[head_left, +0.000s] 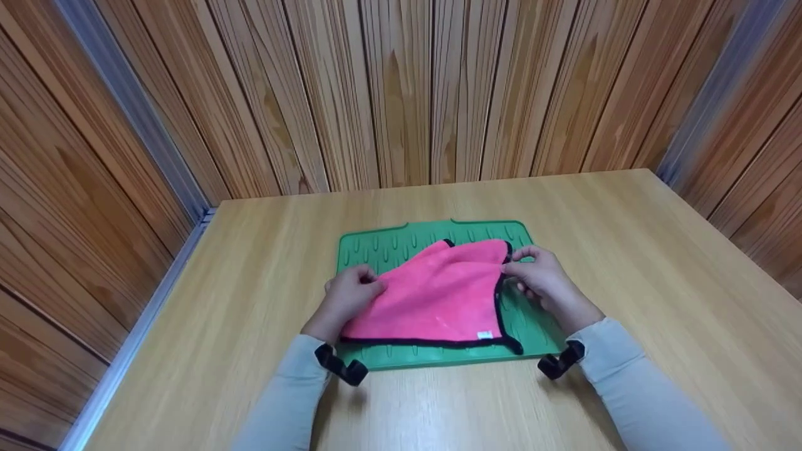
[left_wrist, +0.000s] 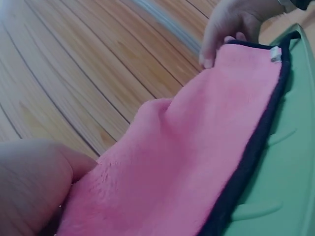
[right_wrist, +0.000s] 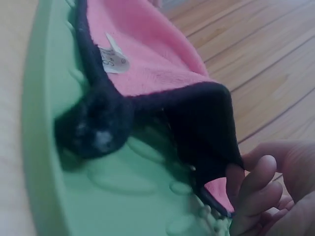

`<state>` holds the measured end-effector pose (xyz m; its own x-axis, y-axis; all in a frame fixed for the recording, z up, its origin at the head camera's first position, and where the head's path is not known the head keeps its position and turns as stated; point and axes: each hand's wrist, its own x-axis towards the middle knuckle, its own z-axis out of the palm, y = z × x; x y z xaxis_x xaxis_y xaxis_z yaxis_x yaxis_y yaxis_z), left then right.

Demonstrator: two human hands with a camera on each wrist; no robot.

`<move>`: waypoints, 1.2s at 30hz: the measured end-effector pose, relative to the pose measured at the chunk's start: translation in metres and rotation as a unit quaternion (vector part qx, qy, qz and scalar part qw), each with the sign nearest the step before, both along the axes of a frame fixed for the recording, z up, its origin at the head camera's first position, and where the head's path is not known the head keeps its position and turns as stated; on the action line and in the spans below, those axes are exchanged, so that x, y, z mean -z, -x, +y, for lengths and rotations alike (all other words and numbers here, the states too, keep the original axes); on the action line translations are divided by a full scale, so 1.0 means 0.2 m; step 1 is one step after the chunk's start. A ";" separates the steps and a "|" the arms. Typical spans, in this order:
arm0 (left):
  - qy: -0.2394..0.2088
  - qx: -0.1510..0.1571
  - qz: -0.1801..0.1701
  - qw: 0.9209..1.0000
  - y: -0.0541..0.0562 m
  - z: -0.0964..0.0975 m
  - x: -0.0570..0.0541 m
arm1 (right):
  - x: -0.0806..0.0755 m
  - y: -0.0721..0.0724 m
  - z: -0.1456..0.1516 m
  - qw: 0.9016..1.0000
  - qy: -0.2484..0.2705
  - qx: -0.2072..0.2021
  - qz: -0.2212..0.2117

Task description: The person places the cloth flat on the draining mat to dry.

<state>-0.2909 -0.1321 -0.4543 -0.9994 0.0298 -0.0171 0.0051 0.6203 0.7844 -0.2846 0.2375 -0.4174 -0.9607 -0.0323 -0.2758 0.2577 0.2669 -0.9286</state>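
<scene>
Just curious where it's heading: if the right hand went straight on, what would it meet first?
Probably the pink cloth: the right hand points toward it and already pinches it. Depth beyond is hard to judge.

Present were two hands (head_left: pixel 352 295) (head_left: pixel 548 285), two sleeves (head_left: pixel 282 391) (head_left: pixel 645 382), two black wrist pieces (head_left: pixel 355 373) (head_left: pixel 554 365), one pink cloth (head_left: pixel 432 297), one green mat (head_left: pixel 413 357), one table (head_left: pixel 263 263).

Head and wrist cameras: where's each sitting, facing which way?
Head: on the head, facing forward and down at the pink black-edged cloth; left hand, right hand, pale sleeves show.
Left wrist: worn there, facing across the cloth; both hands show.
Right wrist: worn there, facing the cloth's corner; right hand shows.
Wrist views share the green ridged mat.
</scene>
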 end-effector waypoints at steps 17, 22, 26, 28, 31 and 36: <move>-0.007 -0.004 -0.116 0.993 -0.18 0.03 -0.20 | -0.01 -0.01 0.07 0.995 -0.043 -0.086 -0.038; -0.004 0.017 -0.126 0.992 -0.19 0.04 -0.22 | -0.04 -0.05 0.08 0.986 -0.067 -0.145 -0.054; -0.042 0.028 -0.148 0.988 -0.20 0.04 -0.23 | -0.04 -0.05 0.07 0.984 -0.061 -0.160 -0.053; -0.075 0.036 -0.166 0.983 -0.20 0.05 -0.23 | -0.03 -0.05 0.06 0.984 -0.061 -0.159 -0.052; -0.122 0.049 -0.190 0.973 -0.20 0.05 -0.22 | -0.02 -0.04 0.05 0.984 -0.063 -0.159 -0.054; -0.138 0.074 -0.179 0.971 -0.20 0.05 -0.21 | -0.02 -0.04 0.02 0.984 -0.061 -0.165 -0.042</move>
